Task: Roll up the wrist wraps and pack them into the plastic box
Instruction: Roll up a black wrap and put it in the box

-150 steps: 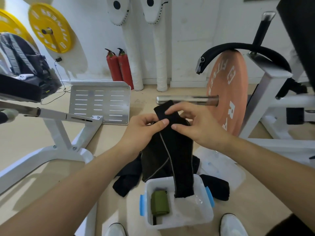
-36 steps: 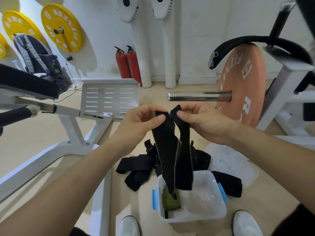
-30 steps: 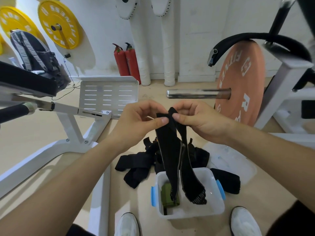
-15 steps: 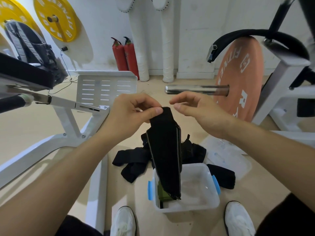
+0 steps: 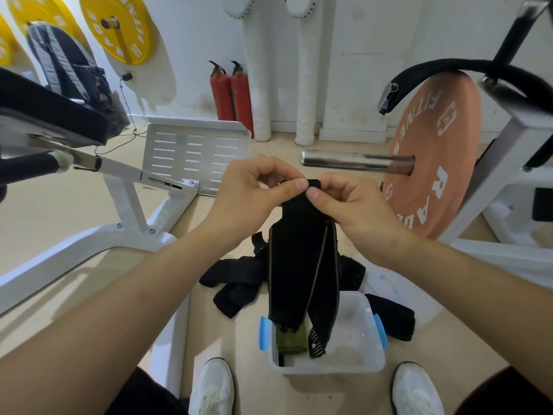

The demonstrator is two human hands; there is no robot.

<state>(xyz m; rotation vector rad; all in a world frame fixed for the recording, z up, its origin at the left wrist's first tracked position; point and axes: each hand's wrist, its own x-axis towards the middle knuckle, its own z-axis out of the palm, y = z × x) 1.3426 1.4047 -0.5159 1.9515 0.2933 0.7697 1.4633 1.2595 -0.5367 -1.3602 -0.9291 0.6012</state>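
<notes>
Black wrist wrap (image 5: 302,265): we see it folded double, its top fold pinched between thumb and forefinger of both hands, and its two tails hang down over the open plastic box (image 5: 359,365). Left hand (image 5: 251,199) pinches from the left and right hand (image 5: 356,211) from the right, thumb tips nearly touching, other fingers curled. The box sits on the floor between the shoes, with a green rolled wrap (image 5: 291,341) at its left end. Loose black wraps (image 5: 236,280) lie behind the box, with one more (image 5: 392,320) just right of it.
</notes>
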